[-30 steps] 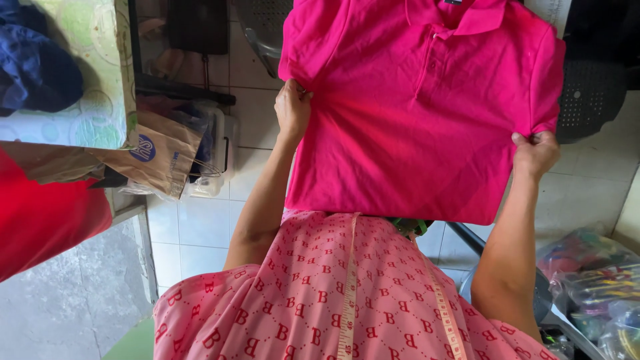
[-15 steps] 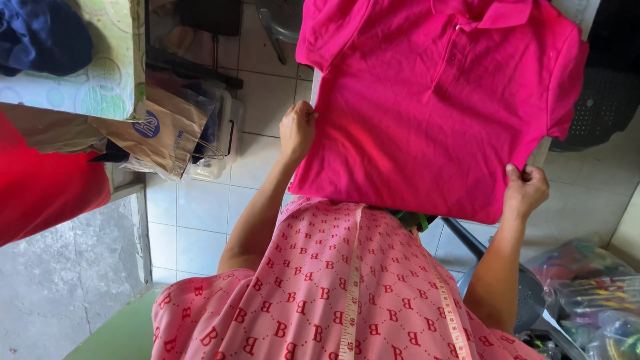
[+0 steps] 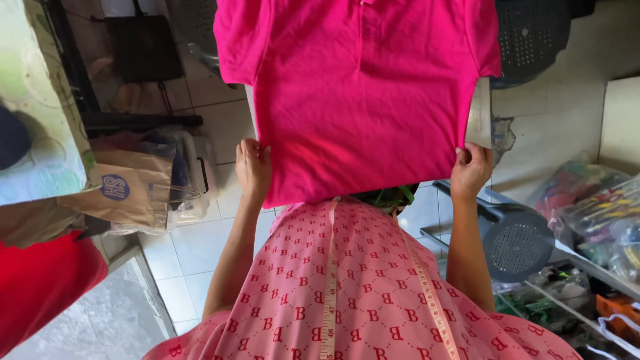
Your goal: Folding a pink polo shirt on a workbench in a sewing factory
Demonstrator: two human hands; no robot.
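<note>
While the pink shirt (image 3: 360, 93) lies spread flat with its collar at twelve o'clock, the hands pinch its lower corners — the left hand (image 3: 253, 167) closed on the hem at eight o'clock, the right hand (image 3: 471, 171) closed on the hem at four. Holding both corners apart keeps the cloth taut and free of wrinkles, it seems. A tape measure (image 3: 329, 287) hangs round the neck over the patterned dress, within easy reach. At nine o'clock a paper bag (image 3: 127, 190) slumps; at three a dark basket (image 3: 523, 250) sits.
</note>
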